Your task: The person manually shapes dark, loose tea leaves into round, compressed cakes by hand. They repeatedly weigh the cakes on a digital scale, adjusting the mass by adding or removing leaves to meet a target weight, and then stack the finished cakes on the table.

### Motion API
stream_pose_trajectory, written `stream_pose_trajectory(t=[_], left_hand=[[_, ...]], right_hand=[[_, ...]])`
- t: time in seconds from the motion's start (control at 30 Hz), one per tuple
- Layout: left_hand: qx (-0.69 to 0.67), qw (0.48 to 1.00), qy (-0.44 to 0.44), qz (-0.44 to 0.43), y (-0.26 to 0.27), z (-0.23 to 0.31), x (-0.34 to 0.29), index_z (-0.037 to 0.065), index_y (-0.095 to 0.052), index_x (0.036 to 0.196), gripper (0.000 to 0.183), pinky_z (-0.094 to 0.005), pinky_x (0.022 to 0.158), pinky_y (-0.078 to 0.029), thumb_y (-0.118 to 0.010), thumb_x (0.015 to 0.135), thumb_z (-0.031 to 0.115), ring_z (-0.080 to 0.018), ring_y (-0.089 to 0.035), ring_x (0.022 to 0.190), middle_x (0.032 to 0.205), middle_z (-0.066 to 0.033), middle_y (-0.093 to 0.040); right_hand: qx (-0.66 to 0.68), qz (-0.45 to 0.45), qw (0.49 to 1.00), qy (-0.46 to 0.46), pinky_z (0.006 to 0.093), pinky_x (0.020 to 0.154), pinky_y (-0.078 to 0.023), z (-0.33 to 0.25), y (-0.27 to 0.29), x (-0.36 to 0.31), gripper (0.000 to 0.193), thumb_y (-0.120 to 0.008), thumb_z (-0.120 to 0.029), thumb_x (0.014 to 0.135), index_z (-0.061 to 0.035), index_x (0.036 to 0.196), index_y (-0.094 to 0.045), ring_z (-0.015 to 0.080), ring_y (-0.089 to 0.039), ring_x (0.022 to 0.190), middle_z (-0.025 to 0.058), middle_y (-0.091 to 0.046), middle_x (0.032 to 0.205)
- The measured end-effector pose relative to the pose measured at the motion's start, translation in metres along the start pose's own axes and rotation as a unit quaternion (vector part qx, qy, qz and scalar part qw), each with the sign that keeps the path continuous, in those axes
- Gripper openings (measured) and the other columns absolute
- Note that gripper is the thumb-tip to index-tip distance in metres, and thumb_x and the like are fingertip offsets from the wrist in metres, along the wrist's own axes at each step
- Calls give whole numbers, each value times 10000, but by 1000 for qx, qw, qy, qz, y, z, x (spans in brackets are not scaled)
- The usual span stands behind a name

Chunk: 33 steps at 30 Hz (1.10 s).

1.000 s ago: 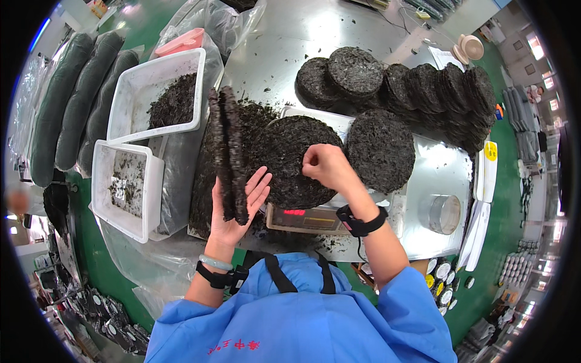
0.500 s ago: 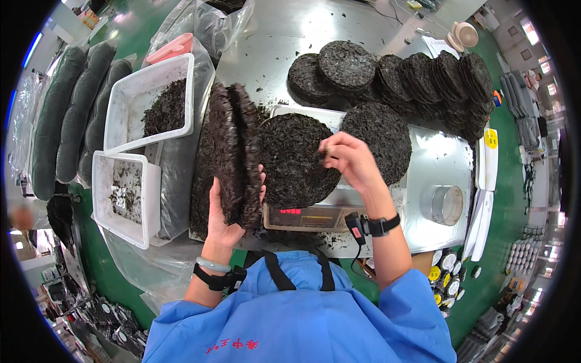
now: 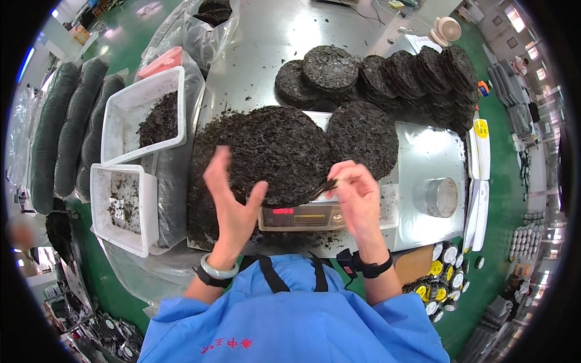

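Observation:
A large round of dark dried seaweed (image 3: 275, 151) lies over a digital scale (image 3: 333, 219), whose front panel with a red display shows below it. My left hand (image 3: 235, 202) is at the round's lower left, thumb and fingers spread, holding nothing. At the lower right edge of the round, my right hand (image 3: 358, 196) pinches a small dark seaweed flake (image 3: 330, 185) between thumb and fingertips. Another seaweed round (image 3: 363, 138) lies just to the right, beyond my right hand.
Stacked seaweed rounds (image 3: 387, 75) line the back right of the metal table (image 3: 266, 45). Two white tubs (image 3: 109, 148) with seaweed scraps stand at left, beside long dark bagged rolls (image 3: 51, 139). A round metal ring (image 3: 442, 198) sits at right. Loose crumbs surround the scale.
The seaweed rounds that my left hand held upright now lie flat over the scale, and that hand has let go. My right hand has moved down to the lower right edge.

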<state>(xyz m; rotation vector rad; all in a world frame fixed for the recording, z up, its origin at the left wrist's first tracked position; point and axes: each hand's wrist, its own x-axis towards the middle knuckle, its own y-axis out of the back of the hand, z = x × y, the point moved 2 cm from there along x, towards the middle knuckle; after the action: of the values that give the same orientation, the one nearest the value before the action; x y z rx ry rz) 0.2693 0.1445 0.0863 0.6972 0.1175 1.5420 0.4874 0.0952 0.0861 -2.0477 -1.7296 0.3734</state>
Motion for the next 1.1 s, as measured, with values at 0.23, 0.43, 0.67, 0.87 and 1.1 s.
stream_pose_trajectory(t=[0.23,0.43,0.67,0.87,1.1], left_hand=[[-487,811,260,-193,24,3,-31,-23,-570,1147,317,-236,848,-510,-676,848,-16,-96,-581,979,1099,-59,-591],[-409,864,262,-134,75,-12,-50,-29,-580,1106,279,-231,831,-509,-648,835,-36,-89,-589,947,1076,-57,-598],[-339,885,307,-90,133,-39,-73,-22,-612,1035,213,-195,696,-491,-645,825,-29,-36,-578,808,925,-20,-623],[-323,883,340,-32,189,-65,-98,-18,-613,1047,221,-195,685,-480,-649,830,-16,-34,-576,804,911,-7,-616],[-249,907,339,-9,212,-106,-131,-17,-622,1028,157,-207,709,-495,-642,882,36,-59,-603,813,900,-25,-657]], right_hand=[[-228,-60,966,107,261,741,-505,29,-74,-22,164,-614,100,796,-12,915,-624,168,-610,846,111,-583,1060],[-291,-136,938,128,282,696,-512,47,-119,-33,138,-645,57,784,-19,897,-622,190,-624,813,91,-638,925],[-254,-198,944,70,262,661,-511,80,-167,-42,96,-608,54,832,-2,906,-580,151,-616,767,87,-612,913],[-34,-159,982,-94,265,674,-542,108,-210,-38,20,-511,7,945,19,961,-509,131,-627,764,137,-632,971],[-39,-273,884,377,319,796,-546,106,-363,-10,260,-611,145,757,22,981,-561,263,-667,947,209,-627,1134]])
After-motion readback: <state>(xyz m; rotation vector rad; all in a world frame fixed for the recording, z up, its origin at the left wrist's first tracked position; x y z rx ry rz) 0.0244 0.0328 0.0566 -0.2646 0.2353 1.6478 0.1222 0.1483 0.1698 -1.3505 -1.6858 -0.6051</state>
